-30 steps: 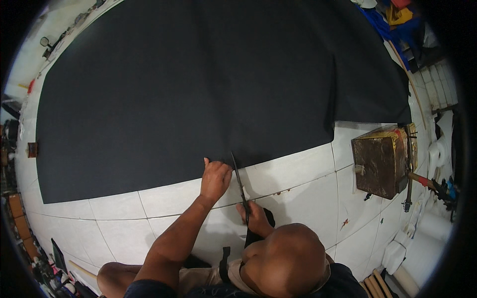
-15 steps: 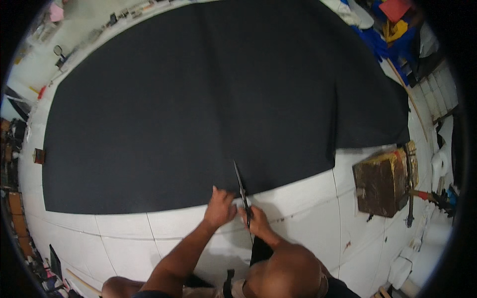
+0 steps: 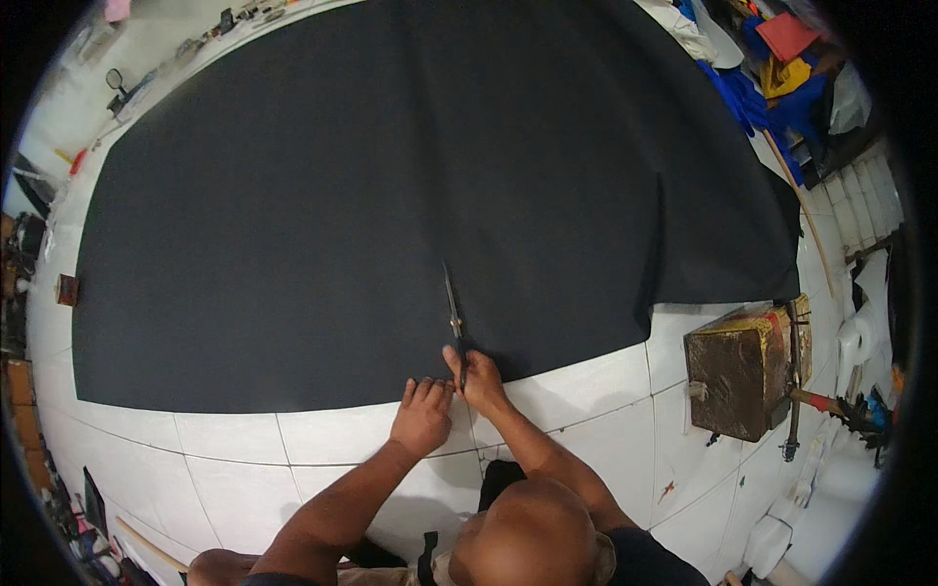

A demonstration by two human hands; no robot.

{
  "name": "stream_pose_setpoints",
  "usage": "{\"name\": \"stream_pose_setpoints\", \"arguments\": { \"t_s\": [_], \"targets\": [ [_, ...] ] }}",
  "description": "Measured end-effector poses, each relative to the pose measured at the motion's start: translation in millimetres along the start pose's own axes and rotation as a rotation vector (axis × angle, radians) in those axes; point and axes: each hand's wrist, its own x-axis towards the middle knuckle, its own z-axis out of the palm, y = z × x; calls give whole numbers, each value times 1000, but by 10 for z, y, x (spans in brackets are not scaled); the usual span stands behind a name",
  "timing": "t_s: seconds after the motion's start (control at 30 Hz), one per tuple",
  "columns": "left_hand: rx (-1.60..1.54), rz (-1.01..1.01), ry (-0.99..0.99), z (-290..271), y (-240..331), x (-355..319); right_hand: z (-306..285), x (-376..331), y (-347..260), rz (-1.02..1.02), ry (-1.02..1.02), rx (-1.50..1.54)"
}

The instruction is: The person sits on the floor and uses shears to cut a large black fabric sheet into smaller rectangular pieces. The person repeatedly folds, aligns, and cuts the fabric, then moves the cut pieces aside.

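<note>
A large black sheet [image 3: 293, 244] of smooth material lies spread over the white tiled floor [image 3: 576, 430]. My right hand [image 3: 483, 381] is closed round the handles of a pair of long scissors [image 3: 452, 301] at the sheet's near edge. The blades point away from me over the sheet and look nearly together; I cannot tell whether any part lies under it. Just to the left, my left hand [image 3: 422, 418] has its fingers curled over the near edge, gripping the sheet. The thumb is hidden.
A brown wrapped block [image 3: 735, 381] stands at the right, with a hammer-like tool [image 3: 816, 399] against it. A small brown box [image 3: 66, 290] sits at the sheet's left edge. Blue, red and yellow scraps [image 3: 782, 73] are piled at the far right. A person's head [image 3: 528, 532] shows at the bottom.
The scissors and my right hand have moved forward and slightly left, further over the sheet. My left hand's fingers have drawn in on the sheet's edge. The view has shifted a little.
</note>
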Motion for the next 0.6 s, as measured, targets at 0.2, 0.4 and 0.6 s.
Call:
{"name": "stream_pose_setpoints", "arguments": {
  "t_s": [0.2,0.4,0.6],
  "targets": [
    [-22,2,-21,-15,23,7,-82,73,-126,-41,14,-67],
    [-13,-14,-63,-18,-1,10,-45,419,-506,63,-31,48],
    [-91,-28,-81,-76,3,24,2,1134,-794,32,-14,86]
  ]
}}
